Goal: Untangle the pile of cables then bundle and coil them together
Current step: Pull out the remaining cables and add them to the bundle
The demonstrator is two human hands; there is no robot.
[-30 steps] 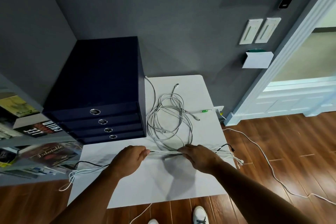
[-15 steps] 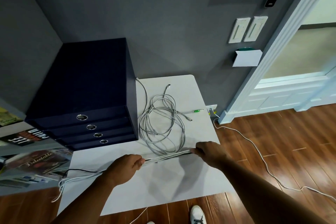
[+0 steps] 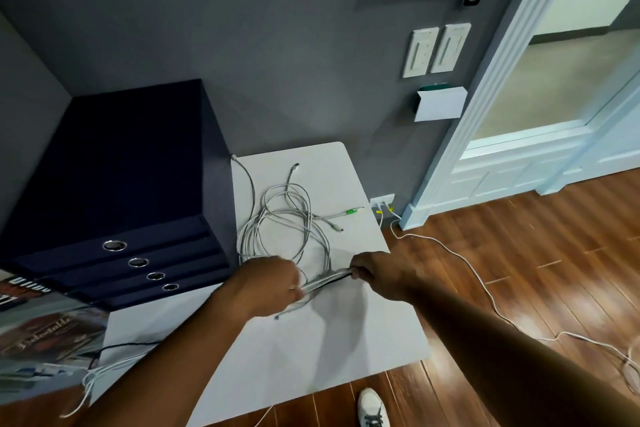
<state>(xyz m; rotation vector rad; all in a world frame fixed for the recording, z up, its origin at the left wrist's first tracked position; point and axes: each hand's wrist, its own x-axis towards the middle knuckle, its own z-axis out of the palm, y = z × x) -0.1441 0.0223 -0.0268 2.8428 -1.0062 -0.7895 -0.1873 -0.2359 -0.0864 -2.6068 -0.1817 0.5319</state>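
Observation:
A loose tangle of grey-white cables (image 3: 284, 222) lies on the white table (image 3: 346, 340), one end with a green plug (image 3: 351, 211). In front of it a straight bundle of cables (image 3: 327, 280), white with a black one, runs between my hands. My left hand (image 3: 268, 286) grips its left part and my right hand (image 3: 379, 274) pinches its right end. Loose cable ends (image 3: 100, 371) hang over the table's left front edge beneath my left arm.
A dark blue drawer box (image 3: 114, 204) stands on the table's left half. Books and magazines (image 3: 41, 333) lie on a shelf at the left. A white cable (image 3: 485, 291) runs from a wall socket (image 3: 382, 201) across the wooden floor. My shoe (image 3: 372, 407) shows below.
My left hand has slid right along the bundle, closer to my right hand. The stretch of cables between my hands is shorter. The camera has shifted.

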